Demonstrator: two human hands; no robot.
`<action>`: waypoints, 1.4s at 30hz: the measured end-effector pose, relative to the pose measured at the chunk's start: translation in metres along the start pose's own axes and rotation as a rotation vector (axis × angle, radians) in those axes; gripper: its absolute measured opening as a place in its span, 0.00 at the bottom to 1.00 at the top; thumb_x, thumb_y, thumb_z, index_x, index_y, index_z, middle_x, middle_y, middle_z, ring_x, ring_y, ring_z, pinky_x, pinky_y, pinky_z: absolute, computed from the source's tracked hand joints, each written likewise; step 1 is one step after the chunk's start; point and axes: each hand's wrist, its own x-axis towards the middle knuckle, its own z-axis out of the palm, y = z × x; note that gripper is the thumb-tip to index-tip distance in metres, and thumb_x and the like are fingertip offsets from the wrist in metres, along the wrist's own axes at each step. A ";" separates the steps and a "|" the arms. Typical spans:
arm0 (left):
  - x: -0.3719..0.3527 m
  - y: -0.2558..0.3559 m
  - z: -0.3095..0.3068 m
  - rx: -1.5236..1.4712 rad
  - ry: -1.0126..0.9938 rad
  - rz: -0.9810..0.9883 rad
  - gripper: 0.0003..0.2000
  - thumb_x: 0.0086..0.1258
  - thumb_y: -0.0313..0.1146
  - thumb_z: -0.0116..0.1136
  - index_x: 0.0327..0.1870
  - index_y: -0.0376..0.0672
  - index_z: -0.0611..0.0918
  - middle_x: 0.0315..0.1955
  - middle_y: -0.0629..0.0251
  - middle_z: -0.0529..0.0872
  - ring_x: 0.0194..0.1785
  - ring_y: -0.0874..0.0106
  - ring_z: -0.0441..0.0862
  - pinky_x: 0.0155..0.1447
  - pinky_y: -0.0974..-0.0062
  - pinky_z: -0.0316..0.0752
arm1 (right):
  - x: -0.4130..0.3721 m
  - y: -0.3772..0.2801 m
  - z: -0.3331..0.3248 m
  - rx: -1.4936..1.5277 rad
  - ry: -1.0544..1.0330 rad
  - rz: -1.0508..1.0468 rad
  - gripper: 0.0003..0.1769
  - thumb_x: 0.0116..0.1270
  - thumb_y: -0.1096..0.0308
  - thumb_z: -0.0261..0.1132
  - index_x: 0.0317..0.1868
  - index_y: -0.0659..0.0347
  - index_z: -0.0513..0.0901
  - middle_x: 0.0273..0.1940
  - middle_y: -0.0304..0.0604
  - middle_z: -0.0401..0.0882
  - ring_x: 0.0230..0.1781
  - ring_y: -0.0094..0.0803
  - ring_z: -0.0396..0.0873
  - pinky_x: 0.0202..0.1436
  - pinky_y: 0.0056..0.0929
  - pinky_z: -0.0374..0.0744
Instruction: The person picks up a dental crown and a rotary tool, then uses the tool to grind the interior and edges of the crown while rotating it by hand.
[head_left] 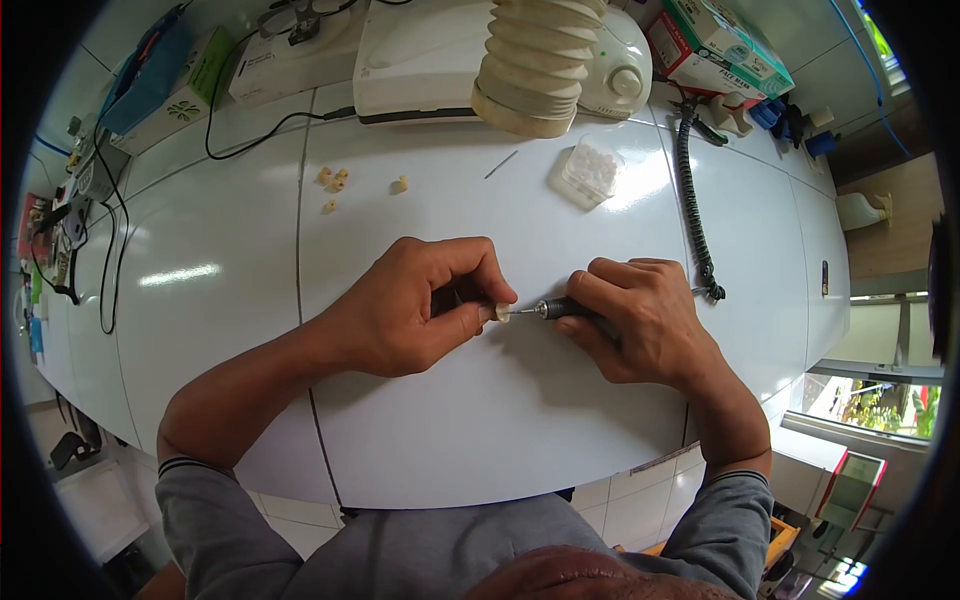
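My left hand [425, 310] pinches a small cream-white piece, which looks like a dental crown [502, 313], between thumb and forefinger above the white table. Wrapped round a black rotary handpiece [566, 308] is my right hand [640, 318]. The handpiece points left, and its thin metal bur [522, 311] reaches the crown; whether they actually touch is too small to tell. A coiled black cord [686, 190] runs beyond my right hand. Several small yellowish tooth-like pieces [332, 180] lie ahead of my left hand, with another yellowish piece [402, 184] to their right.
A clear plastic box [594, 170] of pale pieces and a thin metal rod [501, 165] lie beyond my hands. A ribbed suction hose [535, 70] hangs over the white machine [420, 70]. Cartons [715, 50] stand at the back right. A black cable [240, 156] lies at the back left.
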 end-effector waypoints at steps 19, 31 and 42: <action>0.001 -0.006 0.000 -0.012 -0.053 0.158 0.13 0.76 0.11 0.57 0.53 0.36 0.87 0.51 0.60 0.91 0.52 0.74 0.89 0.59 0.72 0.84 | 0.001 0.007 -0.003 0.073 -0.039 -0.055 0.13 0.77 0.55 0.76 0.43 0.53 0.86 0.28 0.38 0.78 0.24 0.45 0.81 0.32 0.44 0.77; 0.002 -0.007 -0.001 0.009 -0.064 0.172 0.13 0.75 0.11 0.57 0.52 0.36 0.87 0.51 0.59 0.91 0.53 0.73 0.90 0.58 0.71 0.86 | 0.002 0.007 -0.003 0.084 -0.048 -0.065 0.13 0.77 0.55 0.76 0.42 0.53 0.85 0.28 0.38 0.79 0.24 0.45 0.81 0.32 0.45 0.76; 0.001 -0.006 0.000 0.041 -0.068 0.173 0.13 0.76 0.11 0.58 0.53 0.36 0.86 0.52 0.59 0.91 0.54 0.73 0.90 0.61 0.71 0.86 | 0.001 0.008 -0.004 0.092 -0.061 -0.064 0.13 0.78 0.54 0.75 0.43 0.54 0.86 0.28 0.39 0.80 0.26 0.46 0.83 0.32 0.46 0.76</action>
